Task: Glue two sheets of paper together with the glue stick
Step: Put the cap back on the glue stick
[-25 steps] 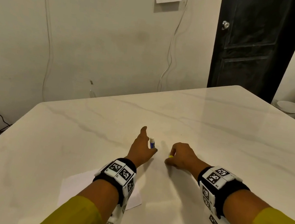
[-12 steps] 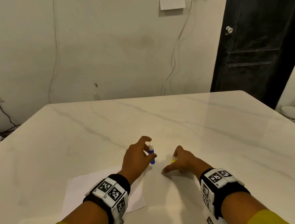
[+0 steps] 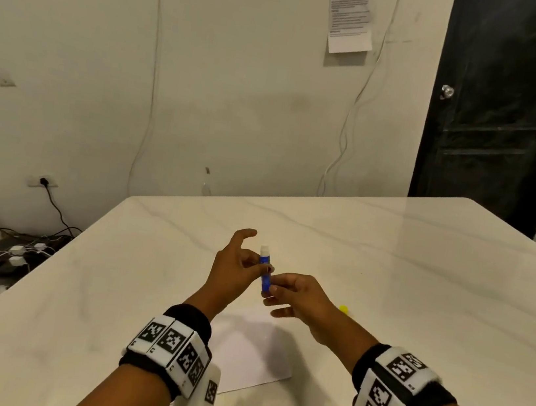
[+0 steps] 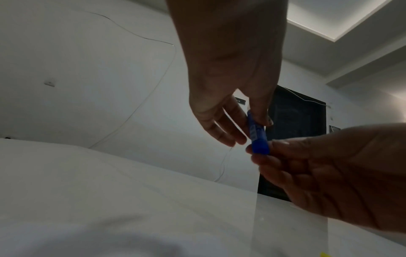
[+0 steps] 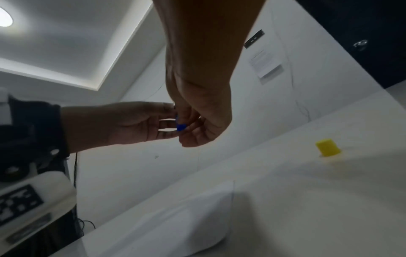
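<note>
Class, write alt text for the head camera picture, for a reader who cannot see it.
Two hands hold a blue glue stick upright above a white table: the left hand pinches its middle, the right hand its base. A paper sheet lies below; a yellow cap sits right.

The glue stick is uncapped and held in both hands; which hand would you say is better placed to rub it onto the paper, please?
Probably the right hand: it grips the glue stick by its base, directly above the paper.

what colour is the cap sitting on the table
Yellow; the cap shows best in the right wrist view.
</note>
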Demonstrator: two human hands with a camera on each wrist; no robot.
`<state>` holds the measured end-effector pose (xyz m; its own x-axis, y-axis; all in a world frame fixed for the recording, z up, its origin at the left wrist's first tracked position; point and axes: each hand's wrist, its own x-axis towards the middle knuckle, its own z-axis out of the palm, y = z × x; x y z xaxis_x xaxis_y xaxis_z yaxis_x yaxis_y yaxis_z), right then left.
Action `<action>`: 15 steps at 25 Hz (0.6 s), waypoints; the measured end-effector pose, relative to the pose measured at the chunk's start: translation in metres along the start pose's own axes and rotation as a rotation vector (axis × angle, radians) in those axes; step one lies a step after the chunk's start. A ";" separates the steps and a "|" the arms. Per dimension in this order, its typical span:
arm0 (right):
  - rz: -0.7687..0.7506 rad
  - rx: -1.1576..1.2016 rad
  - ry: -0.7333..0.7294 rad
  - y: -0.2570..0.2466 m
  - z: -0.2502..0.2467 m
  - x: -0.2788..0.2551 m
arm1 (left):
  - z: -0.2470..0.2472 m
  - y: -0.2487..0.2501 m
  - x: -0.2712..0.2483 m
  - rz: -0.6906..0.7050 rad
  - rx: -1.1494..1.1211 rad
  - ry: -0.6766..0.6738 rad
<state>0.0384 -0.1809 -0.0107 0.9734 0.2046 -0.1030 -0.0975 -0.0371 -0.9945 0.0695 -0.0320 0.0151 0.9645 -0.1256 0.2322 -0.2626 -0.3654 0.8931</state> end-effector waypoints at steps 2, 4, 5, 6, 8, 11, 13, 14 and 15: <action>-0.021 0.065 0.082 -0.001 0.012 0.001 | -0.007 0.001 -0.004 -0.026 -0.058 -0.002; -0.036 0.067 0.131 -0.003 0.022 0.002 | -0.013 0.002 -0.009 -0.032 -0.091 0.028; -0.050 0.053 0.152 -0.004 0.027 0.002 | -0.016 0.002 -0.012 -0.033 -0.112 0.054; -0.063 0.037 0.181 -0.005 0.033 0.003 | -0.017 0.003 -0.014 -0.032 -0.136 0.082; -0.069 0.006 0.278 -0.005 0.046 0.005 | -0.018 0.006 -0.016 -0.031 -0.156 0.126; -0.065 -0.035 0.464 -0.007 0.062 0.008 | -0.014 0.006 -0.017 -0.007 -0.082 0.209; -0.073 -0.084 0.545 -0.007 0.070 0.008 | -0.009 0.007 -0.018 -0.011 -0.007 0.289; -0.081 -0.097 0.561 -0.008 0.072 0.007 | -0.009 0.007 -0.018 -0.014 0.011 0.312; -0.084 -0.099 0.559 -0.010 0.073 0.006 | -0.011 0.008 -0.018 -0.031 -0.001 0.301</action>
<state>0.0302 -0.1074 -0.0030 0.9414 -0.3363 0.0274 -0.0214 -0.1403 -0.9899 0.0506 -0.0226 0.0219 0.9368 0.1643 0.3088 -0.2334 -0.3639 0.9017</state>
